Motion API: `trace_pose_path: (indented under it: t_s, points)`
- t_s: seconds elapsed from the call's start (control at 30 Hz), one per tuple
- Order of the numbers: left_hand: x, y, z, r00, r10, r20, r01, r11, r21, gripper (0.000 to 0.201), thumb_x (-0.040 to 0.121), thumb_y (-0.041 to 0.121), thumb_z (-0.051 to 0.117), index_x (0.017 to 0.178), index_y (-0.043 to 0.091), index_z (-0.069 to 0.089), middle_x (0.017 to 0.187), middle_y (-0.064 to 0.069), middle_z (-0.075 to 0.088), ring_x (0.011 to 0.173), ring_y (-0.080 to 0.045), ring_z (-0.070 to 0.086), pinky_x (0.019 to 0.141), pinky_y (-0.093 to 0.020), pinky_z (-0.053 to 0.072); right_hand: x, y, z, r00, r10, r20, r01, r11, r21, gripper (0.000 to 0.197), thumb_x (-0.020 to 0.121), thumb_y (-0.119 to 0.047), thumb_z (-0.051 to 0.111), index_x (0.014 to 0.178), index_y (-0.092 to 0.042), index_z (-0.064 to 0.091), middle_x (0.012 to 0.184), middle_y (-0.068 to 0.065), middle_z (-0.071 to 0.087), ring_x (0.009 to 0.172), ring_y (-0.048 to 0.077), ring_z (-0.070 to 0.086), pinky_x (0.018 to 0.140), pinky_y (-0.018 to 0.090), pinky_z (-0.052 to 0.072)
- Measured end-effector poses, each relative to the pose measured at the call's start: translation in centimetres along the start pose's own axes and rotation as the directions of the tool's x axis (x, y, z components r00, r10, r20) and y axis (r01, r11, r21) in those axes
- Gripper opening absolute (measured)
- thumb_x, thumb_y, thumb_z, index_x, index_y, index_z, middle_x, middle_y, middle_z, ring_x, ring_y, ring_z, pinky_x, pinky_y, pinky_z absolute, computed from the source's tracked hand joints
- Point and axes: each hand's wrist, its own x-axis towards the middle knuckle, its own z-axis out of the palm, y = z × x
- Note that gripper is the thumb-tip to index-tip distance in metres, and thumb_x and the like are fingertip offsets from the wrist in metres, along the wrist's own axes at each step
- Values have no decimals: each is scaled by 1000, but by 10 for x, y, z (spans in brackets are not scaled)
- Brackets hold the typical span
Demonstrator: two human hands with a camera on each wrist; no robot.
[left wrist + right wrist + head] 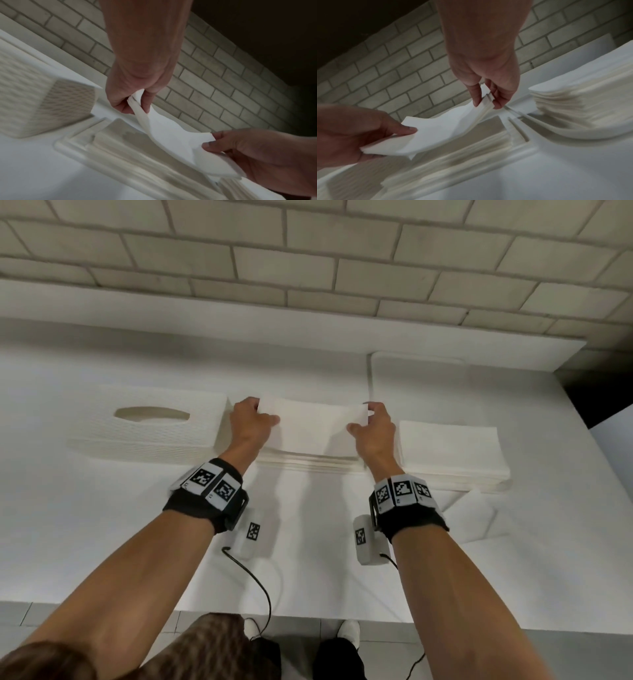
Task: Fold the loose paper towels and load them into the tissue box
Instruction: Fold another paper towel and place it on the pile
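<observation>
A white folded paper towel (313,426) hangs just above a stack of folded towels (310,465) in the middle of the table. My left hand (255,416) pinches its left end and my right hand (364,419) pinches its right end. In the left wrist view the left hand (137,106) grips the towel (173,136) between thumb and fingers. The right wrist view has the right hand (485,104) pinching several layers of the towel (440,129). The white textured tissue box (147,433), with an oval slot on top, stands just left of my left hand.
A second stack of white towels (452,453) lies to the right, with a loose sheet (471,518) in front of it. A flat white lid or tray (445,381) lies behind. A brick wall (308,251) backs the white table (102,525).
</observation>
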Motion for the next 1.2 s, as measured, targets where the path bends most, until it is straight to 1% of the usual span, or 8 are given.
trace_pose_path:
  t_s: [0.2, 0.43, 0.53, 0.63, 0.77, 0.87, 1.03, 1.2]
  points:
    - [8, -11, 9, 1000, -18, -14, 19, 994, 110, 35, 79, 5, 75, 111, 2, 61, 95, -7, 64, 88, -23, 62, 74, -28, 49, 7, 13, 16, 997, 75, 13, -73, 989, -132, 51, 89, -4, 63, 137, -8, 44, 128, 17, 58, 103, 29, 63, 78, 27, 48]
    - [13, -24, 16, 1000, 16, -23, -8, 953, 303, 34, 79, 12, 76, 107, -3, 63, 93, -10, 64, 79, -20, 56, 67, -26, 40, 13, 26, 27, 994, 102, 28, -92, 964, -249, 54, 91, -8, 60, 141, -9, 41, 138, 12, 48, 126, 26, 50, 90, 23, 42]
    - [13, -28, 17, 999, 43, -28, -26, 897, 441, 51, 78, 21, 76, 120, 0, 59, 116, -17, 59, 102, -29, 56, 82, -30, 43, 10, 26, 30, 997, 75, 20, -63, 935, -349, 54, 93, -10, 58, 142, -4, 38, 140, 14, 39, 132, 31, 39, 107, 36, 38]
    - [9, -24, 15, 994, 106, -35, -73, 856, 511, 67, 80, 24, 72, 139, 7, 44, 136, -17, 47, 128, -33, 39, 110, -37, 30, 1, 18, 27, 1000, -5, -30, -7, 926, -378, 53, 94, -11, 57, 143, -3, 37, 139, 14, 38, 128, 30, 39, 104, 33, 37]
    - [-13, 8, 26, 965, 261, 0, -244, 901, 360, 53, 86, 16, 65, 136, 12, 48, 129, -9, 52, 123, -28, 43, 97, -34, 38, -18, 6, 3, 981, -83, -174, 57, 987, -149, 42, 94, -12, 57, 135, -7, 49, 129, 10, 49, 109, 25, 57, 90, 26, 45]
    - [-48, 44, 53, 927, 359, 110, -372, 917, 141, 38, 87, 13, 64, 124, 15, 58, 117, -7, 59, 107, -25, 55, 88, -33, 46, -36, 7, -37, 951, -85, -297, 76, 996, -42, 30, 94, -13, 57, 124, -8, 57, 120, 8, 54, 99, 22, 60, 78, 13, 35]
    - [-114, 87, 120, 805, 406, 432, -408, 908, -94, 22, 87, 10, 61, 108, 16, 68, 99, -1, 67, 86, -15, 62, 80, -21, 49, -64, 49, -135, 865, 71, -497, -92, 996, -18, 26, 93, -14, 58, 118, -7, 61, 119, 9, 56, 99, 15, 56, 79, 17, 36]
    - [-160, 82, 166, 670, 284, 686, -301, 948, -98, 20, 87, 9, 62, 105, 15, 69, 93, -2, 68, 79, -12, 60, 68, -19, 43, -103, 126, -201, 804, 375, -462, -532, 800, -278, 45, 85, -19, 66, 126, -7, 53, 130, 16, 48, 120, 35, 47, 93, 43, 44]
